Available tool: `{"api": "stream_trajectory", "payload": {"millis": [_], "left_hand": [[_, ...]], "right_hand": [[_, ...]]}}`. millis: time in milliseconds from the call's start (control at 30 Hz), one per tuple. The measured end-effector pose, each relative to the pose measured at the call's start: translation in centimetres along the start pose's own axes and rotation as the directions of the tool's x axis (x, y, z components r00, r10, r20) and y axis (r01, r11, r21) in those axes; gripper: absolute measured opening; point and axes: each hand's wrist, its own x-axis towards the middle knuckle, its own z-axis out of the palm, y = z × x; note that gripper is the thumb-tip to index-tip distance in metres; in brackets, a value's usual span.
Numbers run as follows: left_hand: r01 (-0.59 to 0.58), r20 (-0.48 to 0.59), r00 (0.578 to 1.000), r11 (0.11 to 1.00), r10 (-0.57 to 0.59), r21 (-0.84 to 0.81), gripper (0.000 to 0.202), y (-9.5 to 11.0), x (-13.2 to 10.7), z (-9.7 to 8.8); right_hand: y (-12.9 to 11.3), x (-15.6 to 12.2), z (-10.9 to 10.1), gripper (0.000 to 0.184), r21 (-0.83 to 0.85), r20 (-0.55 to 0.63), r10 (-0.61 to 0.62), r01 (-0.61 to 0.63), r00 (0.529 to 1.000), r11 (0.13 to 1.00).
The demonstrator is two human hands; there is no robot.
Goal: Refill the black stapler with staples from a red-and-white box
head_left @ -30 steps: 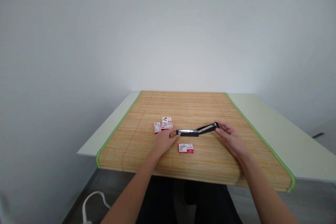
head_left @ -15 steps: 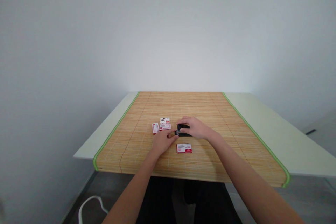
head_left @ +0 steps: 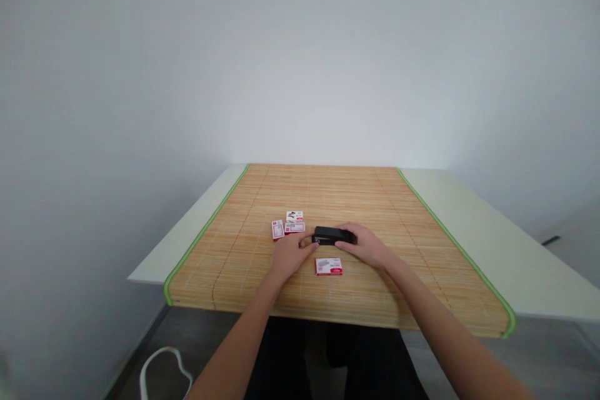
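Observation:
A black stapler [head_left: 332, 235] lies on the bamboo mat, its front end pointing left and its top arm down over the base. My right hand [head_left: 363, 245] grips the stapler's rear end, thumb on the near side and fingers on the far side. At the front end, my left hand [head_left: 289, 254] holds the tip of the base between thumb and index finger. Just nearer to me lies a red-and-white box [head_left: 329, 266] with a stapler-like picture on it. Beyond my left hand are a white-and-red box [head_left: 278, 229], another such box [head_left: 295, 227] and a box with dark printed shapes [head_left: 294, 216].
The bamboo mat [head_left: 323, 190] with green edging covers the middle of a white table [head_left: 469, 219]. A pale wall [head_left: 337, 75] rises behind. On the floor at lower left lies a white cable [head_left: 162, 351].
My right hand has moved from over the stapler's top back to its rear end. The stapler's raised top arm has come down over the base. My left hand has stayed in place.

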Motion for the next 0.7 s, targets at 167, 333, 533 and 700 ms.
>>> {"api": "stream_trajectory", "payload": {"millis": [167,333,533,700], "left_hand": [[-0.039,-0.189,0.981,0.999,0.042,0.019,0.041,-0.1,-0.9,-0.3],[-0.222,-0.320,0.895,0.933,0.310,0.282,0.038,-0.7,0.9,-2.1],[-0.325,-0.106,0.914,0.863,0.392,0.387,0.056,-4.1,3.5,-2.3],[-0.129,-0.215,0.946,0.888,0.244,0.441,0.054,-9.0,3.9,-4.0]], "right_hand": [[1.5,-2.0,0.4,0.039,0.034,-0.150,0.103,-0.099,0.983,0.995],[1.3,-1.9,0.5,0.038,0.033,-0.169,0.112,-0.108,0.979,0.994],[1.0,-2.0,0.3,0.039,0.054,-0.161,0.114,-0.106,0.980,0.993],[0.9,-2.1,0.3,0.038,0.063,-0.160,0.126,-0.117,0.979,0.991]]}}
